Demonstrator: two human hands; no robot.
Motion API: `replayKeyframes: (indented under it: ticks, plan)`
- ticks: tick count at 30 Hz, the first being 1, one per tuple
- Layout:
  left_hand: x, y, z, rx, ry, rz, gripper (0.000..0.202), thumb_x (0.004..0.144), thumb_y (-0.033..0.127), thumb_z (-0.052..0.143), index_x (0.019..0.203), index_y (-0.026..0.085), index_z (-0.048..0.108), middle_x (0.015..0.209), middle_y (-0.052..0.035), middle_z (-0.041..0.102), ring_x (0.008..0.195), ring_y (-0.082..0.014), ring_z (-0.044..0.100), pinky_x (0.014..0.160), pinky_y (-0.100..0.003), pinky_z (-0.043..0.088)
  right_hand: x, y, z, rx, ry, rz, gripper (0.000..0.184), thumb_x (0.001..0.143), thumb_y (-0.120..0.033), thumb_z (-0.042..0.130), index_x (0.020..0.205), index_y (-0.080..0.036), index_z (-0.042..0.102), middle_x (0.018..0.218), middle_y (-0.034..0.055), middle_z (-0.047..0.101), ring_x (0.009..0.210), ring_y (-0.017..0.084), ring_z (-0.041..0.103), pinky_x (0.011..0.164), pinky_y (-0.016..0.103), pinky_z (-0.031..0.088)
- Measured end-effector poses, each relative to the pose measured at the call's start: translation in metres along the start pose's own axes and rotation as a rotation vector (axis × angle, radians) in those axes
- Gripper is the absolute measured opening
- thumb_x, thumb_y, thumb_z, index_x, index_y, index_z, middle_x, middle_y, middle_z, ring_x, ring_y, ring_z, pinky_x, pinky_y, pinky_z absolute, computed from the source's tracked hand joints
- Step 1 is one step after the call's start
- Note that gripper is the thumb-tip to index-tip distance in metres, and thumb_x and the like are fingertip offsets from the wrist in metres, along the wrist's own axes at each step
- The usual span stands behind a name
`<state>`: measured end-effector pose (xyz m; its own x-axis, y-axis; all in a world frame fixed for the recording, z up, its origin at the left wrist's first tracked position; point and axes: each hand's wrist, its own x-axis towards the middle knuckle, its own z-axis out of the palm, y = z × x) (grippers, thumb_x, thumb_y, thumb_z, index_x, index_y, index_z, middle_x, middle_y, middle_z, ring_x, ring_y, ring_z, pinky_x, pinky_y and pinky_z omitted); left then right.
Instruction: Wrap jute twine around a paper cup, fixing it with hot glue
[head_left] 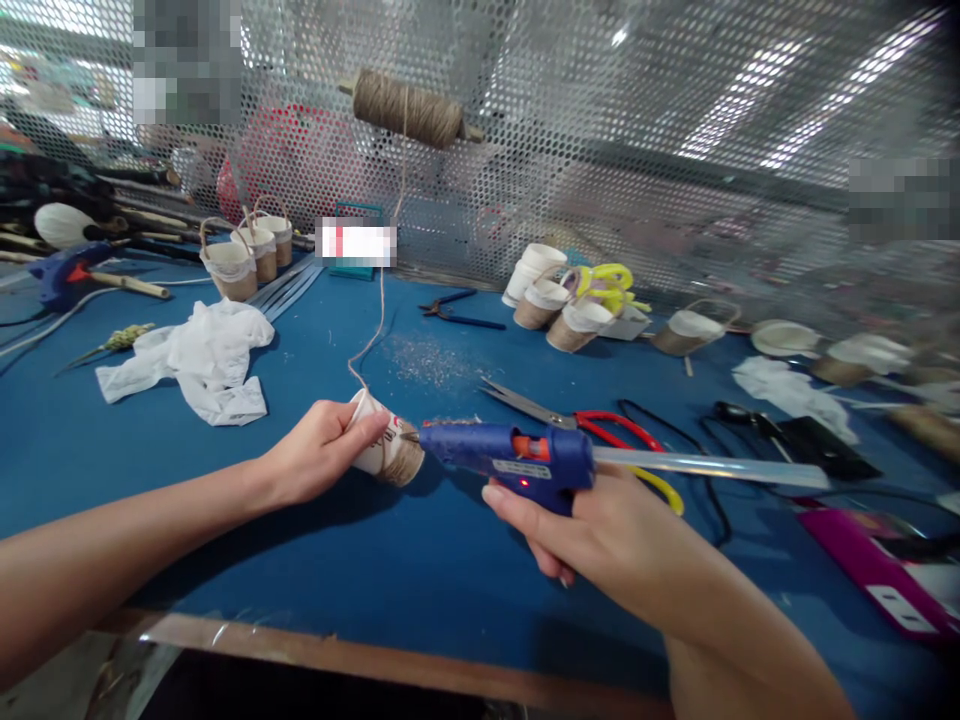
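Note:
My left hand (319, 450) grips a white paper cup (369, 450) that lies tilted above the blue table. Brown twine (402, 458) is wound round the lower part of the cup. From the cup a strand of twine (382, 315) runs up to a large twine spool (405, 107) on a rod at the mesh. My right hand (592, 525) is closed round the handle of a blue glue gun (502, 455), whose red light glows. The gun's nozzle points left and is at the cup's side; whether it touches I cannot tell. A long clear glue stick (712, 466) sticks out behind.
Open scissors (555, 410) with red and yellow handles lie behind the glue gun. Pliers (461, 312) rest farther back. Twine-wrapped cups (232, 268) stand left, others (577, 325) right. White lace (199, 360) lies left, near a second glue gun (67, 275). A purple box (874, 570) sits right.

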<state>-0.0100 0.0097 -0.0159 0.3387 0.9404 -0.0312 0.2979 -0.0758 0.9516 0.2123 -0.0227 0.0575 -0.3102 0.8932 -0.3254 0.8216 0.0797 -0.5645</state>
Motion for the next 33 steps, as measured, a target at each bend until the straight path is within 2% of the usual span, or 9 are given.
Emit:
replayKeyframes:
  ticks: [7,11,16,23,27,30,33]
  plan:
    - [0.0018,0.0011,0.0000,0.006,0.036,-0.033,0.045,0.081,0.045,0.042,0.080,0.007,0.066,0.059,-0.0021,0.060,0.052,-0.0117,0.049,0.049,-0.020,0.039,-0.0007,-0.0007,0.0018,-0.063,0.061,-0.017,0.041,0.078,-0.046,0.047,0.046,-0.021,0.046,0.035,-0.0032,0.050,0.036,0.011,0.053,0.044,0.022,0.045]
    - [0.0024,0.0034,0.0005,-0.062,-0.011,-0.026,0.043,0.082,0.043,0.041,0.081,0.009,0.066,0.068,-0.0037,0.064,0.058,-0.0124,0.053,0.055,-0.021,0.042,-0.0017,-0.0031,0.0011,-0.071,0.018,-0.029,0.036,0.078,-0.045,0.048,0.051,-0.022,0.050,0.035,-0.0039,0.050,0.036,0.011,0.053,0.043,0.022,0.045]
    - [0.0037,0.0058,0.0017,-0.047,0.027,-0.073,0.044,0.082,0.044,0.041,0.078,0.008,0.066,0.062,-0.0021,0.062,0.053,-0.0105,0.049,0.051,-0.019,0.037,-0.0016,-0.0025,0.0029,-0.092,0.088,-0.049,0.031,0.078,-0.044,0.047,0.058,-0.022,0.054,0.034,-0.0050,0.049,0.034,0.012,0.052,0.043,0.023,0.043]
    - [0.0048,0.0053,0.0020,-0.098,0.053,-0.070,0.044,0.080,0.045,0.043,0.083,0.007,0.067,0.069,-0.0061,0.066,0.060,-0.0153,0.056,0.055,-0.023,0.043,-0.0025,-0.0014,0.0088,-0.090,0.101,-0.134,0.037,0.078,-0.043,0.048,0.047,-0.023,0.044,0.032,-0.0053,0.047,0.033,0.011,0.048,0.041,0.024,0.038]
    - [0.0050,0.0049,0.0028,-0.087,0.065,-0.088,0.044,0.080,0.045,0.044,0.083,0.007,0.066,0.070,-0.0063,0.066,0.060,-0.0154,0.056,0.057,-0.024,0.044,-0.0032,-0.0009,0.0093,-0.139,0.129,-0.175,0.036,0.078,-0.041,0.049,0.047,-0.023,0.043,0.032,-0.0053,0.047,0.034,0.011,0.049,0.044,0.025,0.039]
    - [0.0043,0.0034,0.0034,-0.112,0.034,-0.076,0.044,0.082,0.045,0.042,0.084,0.008,0.066,0.073,-0.0059,0.066,0.062,-0.0144,0.057,0.060,-0.023,0.044,-0.0027,-0.0005,0.0076,-0.147,0.095,-0.150,0.033,0.078,-0.042,0.048,0.051,-0.023,0.047,0.033,-0.0054,0.048,0.034,0.012,0.050,0.044,0.025,0.040]
    - [0.0024,0.0015,0.0037,-0.085,0.016,-0.048,0.044,0.083,0.045,0.041,0.084,0.008,0.066,0.073,-0.0048,0.066,0.062,-0.0135,0.055,0.060,-0.023,0.044,-0.0015,-0.0008,0.0037,-0.089,0.060,-0.059,0.033,0.078,-0.046,0.046,0.057,-0.022,0.053,0.034,-0.0051,0.048,0.035,0.012,0.051,0.043,0.023,0.042]
